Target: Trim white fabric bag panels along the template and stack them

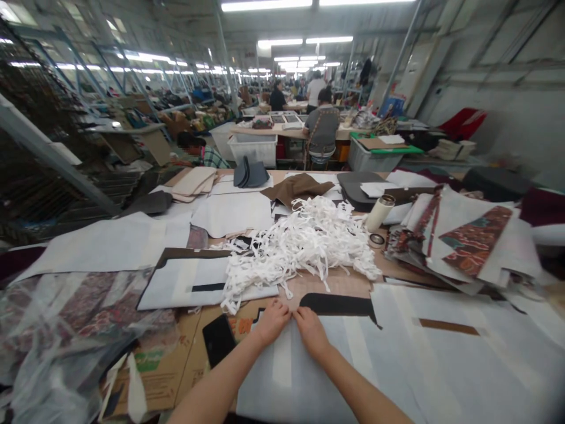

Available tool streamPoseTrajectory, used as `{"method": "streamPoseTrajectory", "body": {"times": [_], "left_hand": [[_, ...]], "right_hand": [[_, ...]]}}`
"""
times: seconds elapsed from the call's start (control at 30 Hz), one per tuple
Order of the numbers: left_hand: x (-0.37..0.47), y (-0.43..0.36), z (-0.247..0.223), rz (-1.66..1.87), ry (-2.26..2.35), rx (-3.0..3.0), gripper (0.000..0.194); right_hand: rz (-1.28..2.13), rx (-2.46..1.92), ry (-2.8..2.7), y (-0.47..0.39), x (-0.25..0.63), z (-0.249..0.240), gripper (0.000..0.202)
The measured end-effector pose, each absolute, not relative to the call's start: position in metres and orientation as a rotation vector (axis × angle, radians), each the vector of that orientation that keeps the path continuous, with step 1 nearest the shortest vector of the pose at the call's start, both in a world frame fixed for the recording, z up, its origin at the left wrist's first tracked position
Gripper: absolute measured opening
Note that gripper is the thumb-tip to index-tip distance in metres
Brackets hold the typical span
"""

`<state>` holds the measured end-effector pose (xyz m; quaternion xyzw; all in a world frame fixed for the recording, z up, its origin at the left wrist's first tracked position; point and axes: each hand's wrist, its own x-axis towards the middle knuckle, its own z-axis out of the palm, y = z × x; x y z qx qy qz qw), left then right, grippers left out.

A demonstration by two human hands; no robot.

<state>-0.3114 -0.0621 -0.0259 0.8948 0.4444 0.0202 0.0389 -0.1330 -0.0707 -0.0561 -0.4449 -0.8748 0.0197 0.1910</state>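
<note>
My left hand and my right hand meet at the top edge of a pale grey fabric panel that lies in front of me. The fingers of both are bent and pressed together at that edge; whatever they pinch is too small to make out. A black strip runs along the panel's upper edge, just right of my right hand. Beyond my hands lies a big tangled heap of white ribbon strips. Left of my left forearm, a black phone rests on printed cardboard.
More pale panels cover the right side. Patterned fabric pieces are stacked behind them, near a cream cylinder and a tape roll. Clear plastic covers patterned fabric at left. Several people work farther back, one seated.
</note>
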Motion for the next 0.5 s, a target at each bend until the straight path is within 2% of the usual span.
{"method": "streamPoseTrajectory", "body": {"times": [0.13,0.23,0.33,0.5], "left_hand": [[-0.333,-0.068,-0.022,0.046,1.397,2.700,0.020],[-0.348,-0.072,-0.020,0.059,1.432,2.660,0.018],[-0.350,-0.073,-0.019,0.077,1.428,2.641,0.017],[-0.346,-0.073,-0.019,0.113,1.515,2.543,0.020]], "right_hand": [[-0.074,-1.106,-2.519,-0.074,-0.116,-0.058,0.034],[-0.086,-1.165,-2.520,-0.072,-0.102,-0.056,0.034],[-0.023,-1.272,-2.533,-0.070,-0.124,-0.054,0.027],[-0.009,-1.162,-2.611,-0.068,-0.181,-0.054,0.022]]}}
